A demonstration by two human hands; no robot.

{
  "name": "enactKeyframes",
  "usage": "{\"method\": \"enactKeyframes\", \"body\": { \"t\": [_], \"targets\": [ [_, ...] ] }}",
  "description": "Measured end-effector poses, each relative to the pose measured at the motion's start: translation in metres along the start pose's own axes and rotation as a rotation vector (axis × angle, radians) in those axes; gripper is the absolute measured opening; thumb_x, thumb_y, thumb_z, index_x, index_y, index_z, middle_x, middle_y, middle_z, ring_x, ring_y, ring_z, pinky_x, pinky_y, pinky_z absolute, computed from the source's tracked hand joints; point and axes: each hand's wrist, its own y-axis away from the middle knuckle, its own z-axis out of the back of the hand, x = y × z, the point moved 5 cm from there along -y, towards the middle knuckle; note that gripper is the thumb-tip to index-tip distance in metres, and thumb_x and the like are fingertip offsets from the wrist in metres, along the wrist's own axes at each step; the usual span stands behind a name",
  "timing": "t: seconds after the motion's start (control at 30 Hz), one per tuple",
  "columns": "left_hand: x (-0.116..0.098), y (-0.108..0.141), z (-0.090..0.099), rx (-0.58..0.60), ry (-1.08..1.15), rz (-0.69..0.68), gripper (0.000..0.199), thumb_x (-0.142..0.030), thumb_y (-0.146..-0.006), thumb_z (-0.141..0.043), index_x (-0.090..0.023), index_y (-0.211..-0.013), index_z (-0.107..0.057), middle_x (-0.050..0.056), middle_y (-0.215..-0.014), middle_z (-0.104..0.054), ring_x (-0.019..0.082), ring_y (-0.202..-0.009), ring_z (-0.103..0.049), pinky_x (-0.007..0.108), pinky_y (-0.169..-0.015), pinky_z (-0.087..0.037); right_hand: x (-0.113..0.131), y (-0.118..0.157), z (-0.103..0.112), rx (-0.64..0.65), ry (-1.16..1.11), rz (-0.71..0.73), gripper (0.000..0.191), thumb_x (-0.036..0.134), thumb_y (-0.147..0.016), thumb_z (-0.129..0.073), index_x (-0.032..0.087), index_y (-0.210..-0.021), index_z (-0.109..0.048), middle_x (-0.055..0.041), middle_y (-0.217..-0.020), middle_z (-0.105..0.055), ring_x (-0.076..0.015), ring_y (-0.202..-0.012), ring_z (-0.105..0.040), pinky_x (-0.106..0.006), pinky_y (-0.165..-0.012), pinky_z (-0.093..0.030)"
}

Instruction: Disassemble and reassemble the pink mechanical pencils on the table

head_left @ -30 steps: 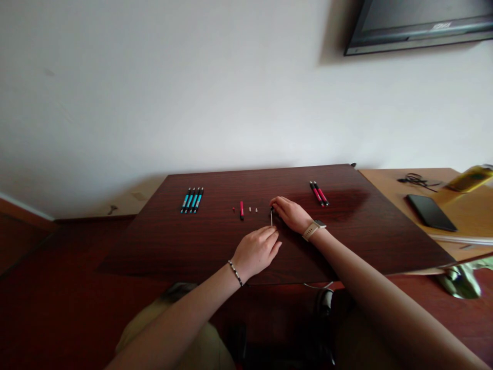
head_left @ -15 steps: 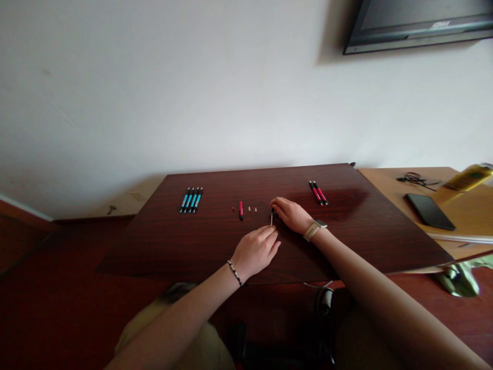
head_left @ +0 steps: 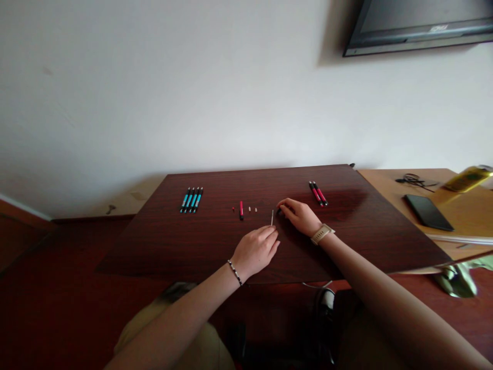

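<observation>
My left hand [head_left: 257, 250] pinches the lower end of a thin, pale pen refill [head_left: 272, 218], which points away from me above the dark table. Just right of the refill's tip, my right hand [head_left: 300, 216] has its fingertips closed on a small black pen part [head_left: 279, 210], mostly hidden by the fingers. The part and the refill are apart. Left of the hands lie a red pen barrel [head_left: 241, 210] with a black end, a tiny red piece [head_left: 233, 209], and two small whitish pieces, one nearer the barrel [head_left: 249, 209] and another beside it [head_left: 256, 209].
Several blue pens [head_left: 191, 200] lie in a row on the table's left side. Two red pens [head_left: 318, 193] lie at the right. A wooden surface [head_left: 385, 180] adjoins on the right, with a phone [head_left: 429, 211], a black cable [head_left: 415, 180] and a yellow bottle [head_left: 468, 178].
My right hand has moved slightly right, taking the black part off the refill's upper end. The refill's tip is now exposed. My left hand has stayed nearly still.
</observation>
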Motion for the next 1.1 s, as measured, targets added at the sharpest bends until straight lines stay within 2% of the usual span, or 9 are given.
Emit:
{"method": "enactKeyframes", "body": {
  "t": [0.13, 0.27, 0.43, 0.6, 0.83, 1.1],
  "targets": [
    [0.001, 0.001, -0.001, -0.013, -0.002, -0.014, 0.029, -0.026, -0.107, -0.048, -0.013, -0.124, -0.067, 0.013, -0.132, -0.070, 0.024, -0.126, -0.066, 0.040, -0.109, -0.056, -0.017, -0.007, 0.002, -0.023, -0.105, -0.124, 0.026, 0.039, -0.103, -0.054, 0.021, -0.109, -0.072, -0.0058, -0.091, -0.077, -0.0187, -0.077, -0.072, -0.029, -0.072, -0.056],
    [0.001, 0.001, -0.001, -0.018, 0.003, -0.011, 0.029, -0.026, -0.107, -0.047, -0.013, -0.124, -0.067, 0.013, -0.132, -0.070, 0.024, -0.125, -0.067, 0.040, -0.107, -0.058, -0.027, -0.017, -0.009, 0.029, -0.267, -0.237, 0.027, 0.042, -0.101, -0.056, 0.019, -0.106, -0.069, -0.0057, -0.084, -0.075, -0.0144, -0.060, -0.067, -0.024, -0.054, -0.055],
    [0.000, 0.001, -0.002, -0.008, 0.001, -0.012, 0.029, -0.025, -0.107, -0.048, -0.013, -0.125, -0.067, 0.013, -0.133, -0.070, 0.024, -0.125, -0.066, 0.040, -0.108, -0.057, -0.030, -0.026, -0.020, 0.084, -0.341, -0.271, 0.025, 0.041, -0.102, -0.054, 0.018, -0.098, -0.065, -0.0036, -0.075, -0.072, -0.0107, -0.049, -0.063, -0.019, -0.043, -0.049],
    [0.001, 0.002, -0.003, -0.003, -0.001, -0.009, 0.029, -0.025, -0.107, -0.048, -0.013, -0.124, -0.067, 0.013, -0.134, -0.070, 0.025, -0.125, -0.066, 0.040, -0.107, -0.057, -0.033, -0.028, -0.022, 0.145, -0.372, -0.316, 0.023, 0.037, -0.103, -0.051, 0.019, -0.094, -0.061, -0.0022, -0.071, -0.070, -0.0095, -0.042, -0.058, -0.019, -0.036, -0.044],
    [0.002, 0.002, -0.003, -0.004, 0.006, -0.016, 0.029, -0.024, -0.107, -0.048, -0.012, -0.123, -0.067, 0.013, -0.134, -0.069, 0.024, -0.126, -0.066, 0.040, -0.107, -0.057, -0.038, -0.027, -0.015, 0.154, -0.437, -0.397, 0.027, 0.037, -0.106, -0.047, 0.018, -0.090, -0.058, -0.0010, -0.066, -0.066, -0.0096, -0.044, -0.057, -0.018, -0.037, -0.042],
    [-0.002, 0.003, -0.005, -0.016, -0.011, -0.083, 0.031, -0.026, -0.108, -0.047, -0.014, -0.127, -0.068, 0.011, -0.137, -0.070, 0.024, -0.134, -0.062, 0.041, -0.112, -0.054, -0.032, -0.024, -0.010, 0.156, -0.495, -0.362, 0.040, 0.056, -0.099, -0.058, 0.019, -0.085, -0.059, -0.0008, -0.068, -0.065, -0.0092, -0.051, -0.055, -0.018, -0.043, -0.042]
  ]
}}
